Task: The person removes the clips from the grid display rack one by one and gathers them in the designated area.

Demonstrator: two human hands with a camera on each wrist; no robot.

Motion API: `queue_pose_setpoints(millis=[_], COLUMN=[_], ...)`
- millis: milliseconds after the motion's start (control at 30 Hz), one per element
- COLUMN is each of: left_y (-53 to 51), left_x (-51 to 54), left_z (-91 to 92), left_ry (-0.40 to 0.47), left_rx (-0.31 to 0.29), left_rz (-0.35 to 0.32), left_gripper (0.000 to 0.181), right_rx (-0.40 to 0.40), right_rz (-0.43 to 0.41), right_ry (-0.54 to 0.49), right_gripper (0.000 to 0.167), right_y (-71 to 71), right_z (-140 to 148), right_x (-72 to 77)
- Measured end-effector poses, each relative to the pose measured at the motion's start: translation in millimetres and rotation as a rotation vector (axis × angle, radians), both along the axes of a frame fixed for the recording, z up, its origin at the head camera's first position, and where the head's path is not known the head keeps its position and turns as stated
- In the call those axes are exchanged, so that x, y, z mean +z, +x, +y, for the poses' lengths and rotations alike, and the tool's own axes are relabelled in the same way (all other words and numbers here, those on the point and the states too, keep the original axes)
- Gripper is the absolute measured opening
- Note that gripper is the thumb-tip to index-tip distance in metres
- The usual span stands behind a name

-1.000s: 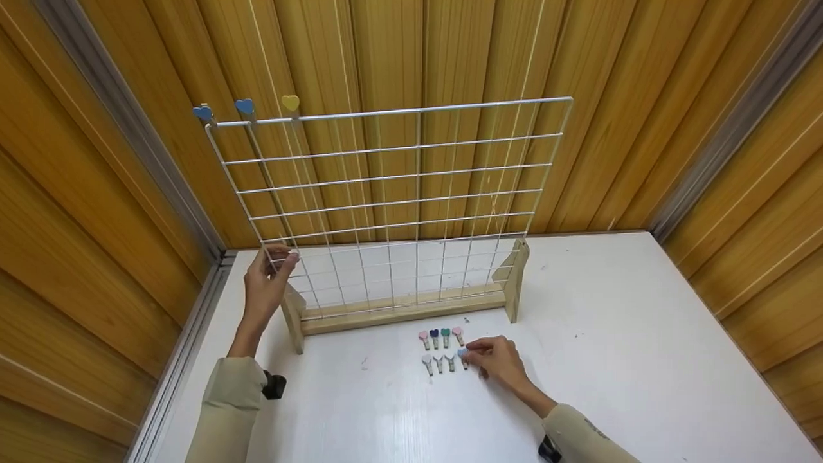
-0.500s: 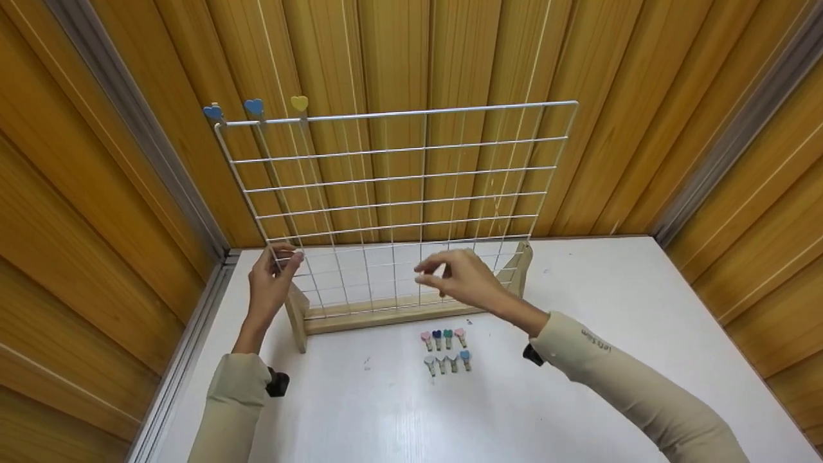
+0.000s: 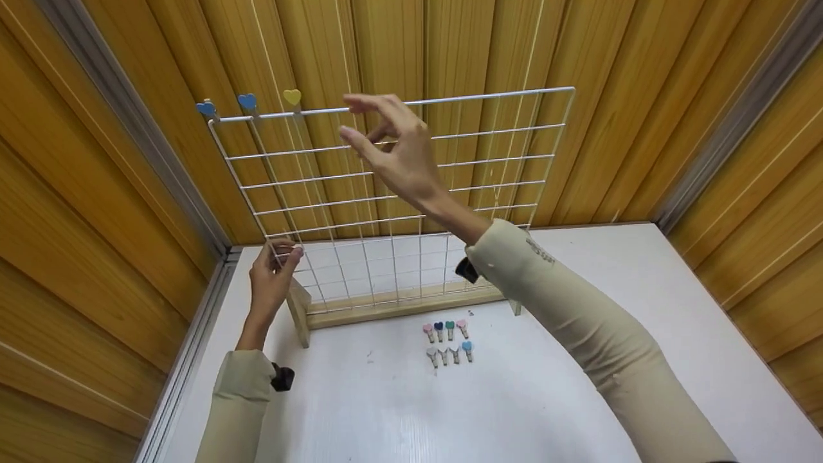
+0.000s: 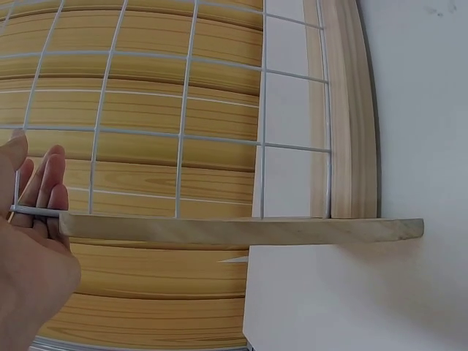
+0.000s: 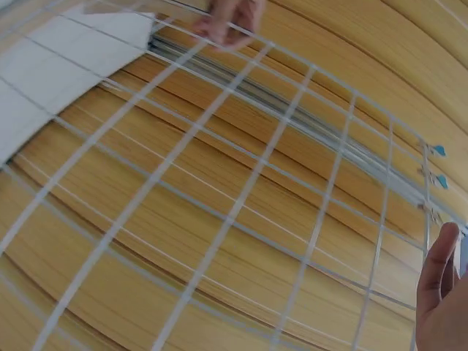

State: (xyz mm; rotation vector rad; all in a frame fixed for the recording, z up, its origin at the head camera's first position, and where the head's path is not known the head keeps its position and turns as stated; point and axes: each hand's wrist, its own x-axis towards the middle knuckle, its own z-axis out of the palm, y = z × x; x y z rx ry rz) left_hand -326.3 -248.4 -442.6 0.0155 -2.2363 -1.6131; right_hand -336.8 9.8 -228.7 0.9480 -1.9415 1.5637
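Note:
My left hand point(image 3: 271, 276) grips the left edge of a white wire grid point(image 3: 418, 163), low down near its wooden stand point(image 3: 398, 307). In the left wrist view its fingers are behind the wire and the thumb in front. My right hand point(image 3: 405, 154) is raised before the grid's top bar, thumb and fingers apart, with nothing seen between them. Clipped along the top bar at the left are two blue heart clothespins point(image 3: 247, 101) and a yellow heart clothespin point(image 3: 292, 98). The right wrist view shows only part of the right hand point(image 5: 444, 300) at its edge.
Two short rows of small heart clothespins lie on the white table point(image 3: 360, 399) in front of the stand, including a light-blue one point(image 3: 467, 349), a green one point(image 3: 450, 329) and pink ones. Wood-patterned panels point(image 3: 643, 96) stand behind and at both sides.
My right hand has left the light-blue clothespin on the table and risen up and leftward to the grid's top bar. The left hand keeps its hold on the grid.

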Motion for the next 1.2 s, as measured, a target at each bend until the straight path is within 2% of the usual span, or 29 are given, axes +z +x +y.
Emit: queue_pose_setpoints(millis=[67, 167, 300, 400, 533, 733, 833, 867, 933, 1067, 1100, 1200], left_y=[-0.7, -0.3, 0.8, 1.2, 4.0, 11.1, 17.7, 22.1, 23.5, 20.6, 17.6, 15.2], left_x=[-3.1, -5.3, -4.6, -3.3, -1.0, 2.2, 0.0, 2.9, 0.7, 0.6, -2.2, -1.2], left_z=[-2.1, -3.2, -2.5, -0.6, -1.8, -9.4, -10.8, -8.4, -6.7, -7.2, -9.8, -12.3], left_ry=[-0.003, 0.002, 0.008, 0.007, -0.006, -0.021, -0.033, -0.035, -0.045, -0.062, -0.066, -0.07], left_rx=[-0.003, -0.002, 0.0, -0.004, -0.002, 0.013, 0.0, -0.005, -0.017, -0.023, -0.024, -0.029], left_rz=[-0.008, 0.006, 0.034, 0.04, 0.034, 0.024, 0.011, -0.003, -0.021, -0.036, -0.028, -0.023], left_gripper=[0.034, 0.033, 0.032, 0.032, 0.033, 0.03, 0.03, 0.03, 0.03, 0.03, 0.03, 0.033], right_rx=[0.017, 0.086, 0.223, 0.27, 0.264, 0.237, 0.192, 0.173, 0.14, 0.084, 0.077, 0.071], right_rz=[-0.016, -0.11, -0.244, -0.266, -0.261, -0.312, -0.301, -0.287, -0.255, -0.212, -0.21, -0.201], right_ry=[-0.03, -0.019, 0.089, 0.165, 0.194, 0.134, 0.087, 0.069, 0.038, 0.016, 0.017, 0.015], right_gripper=[0.039, 0.045, 0.054, 0.051, 0.045, 0.04, 0.034, 0.031, 0.029, 0.027, 0.027, 0.028], right_y=[-5.2, -11.0, -15.8, -18.9, -22.3, -23.5, -21.7, -21.0, -20.0, -19.1, -18.8, -18.6], right_z=[-8.4, -18.8, -31.2, -37.5, -43.7, -54.4, -60.1, -61.4, -62.2, -63.1, -63.6, -64.8], right_x=[11.6, 23.4, 29.7, 31.1, 31.6, 33.0, 26.7, 23.6, 17.8, 14.1, 14.7, 16.0])
